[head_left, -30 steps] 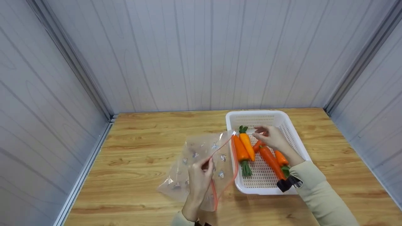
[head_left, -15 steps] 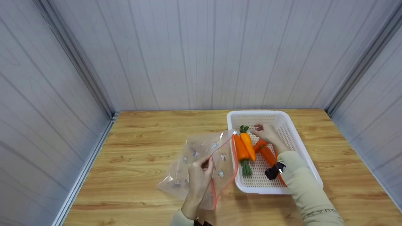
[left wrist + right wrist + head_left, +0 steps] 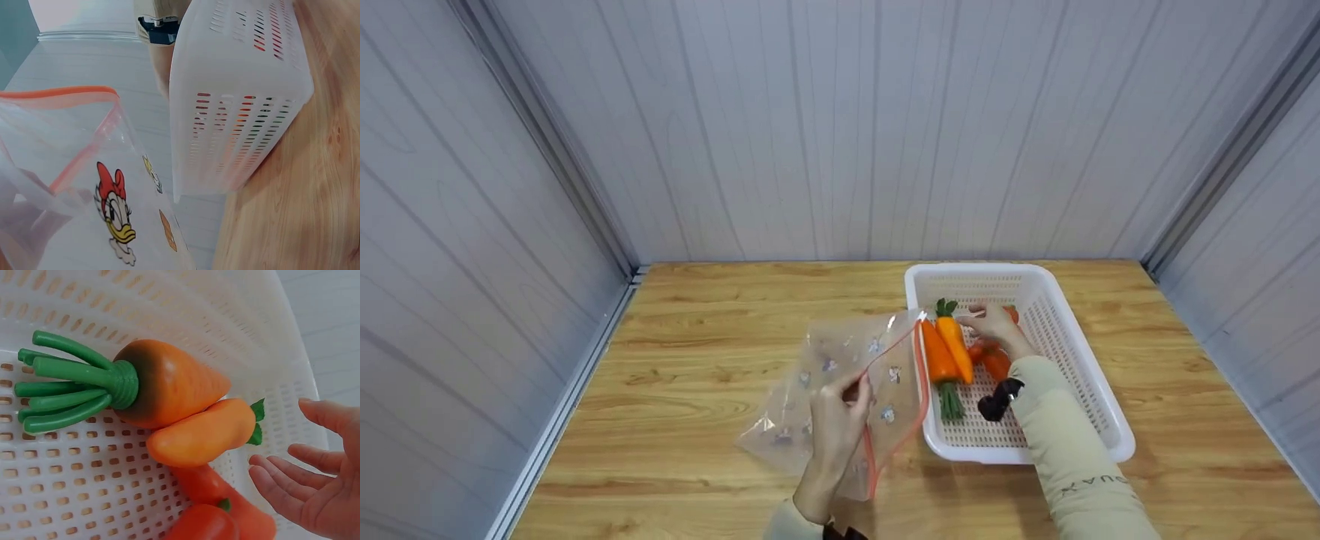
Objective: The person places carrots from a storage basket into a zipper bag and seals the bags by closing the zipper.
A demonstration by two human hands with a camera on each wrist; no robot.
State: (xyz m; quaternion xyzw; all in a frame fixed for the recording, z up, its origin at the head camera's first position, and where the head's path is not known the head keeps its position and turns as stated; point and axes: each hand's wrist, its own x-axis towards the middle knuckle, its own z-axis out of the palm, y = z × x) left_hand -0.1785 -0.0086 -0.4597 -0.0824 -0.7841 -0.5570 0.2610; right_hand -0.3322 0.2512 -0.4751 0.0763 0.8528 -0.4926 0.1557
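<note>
The carrots [image 3: 952,349] lie in a loose pile in the white basket [image 3: 1080,360], which sits at the right of the tabletop [image 3: 697,300]. From the head view I read the two nearest the bag as lying side by side, long axes running roughly front to back: one has its green top [image 3: 943,306] at the far end, the other its green stalks [image 3: 950,401] at the near end. In the right wrist view a fat carrot [image 3: 169,382] lies across the mesh floor with its stalks pointing left, and a slimmer one [image 3: 202,433] leans against it.

My right hand [image 3: 994,322] hovers over that pile with fingers [image 3: 298,467] spread and relaxed, gripping nothing; it is close to the carrots, but I cannot tell whether a fingertip touches one.

My left hand [image 3: 836,424] pinches the upper lip of the clear zip bag [image 3: 840,375], lifting it so the orange-edged mouth [image 3: 919,375] gapes toward the basket. I judge it is held that way so the opening stands right against the basket's left wall, just beside the carrots. The bag's printed cartoon duck [image 3: 115,211] shows in the left wrist view.
</note>
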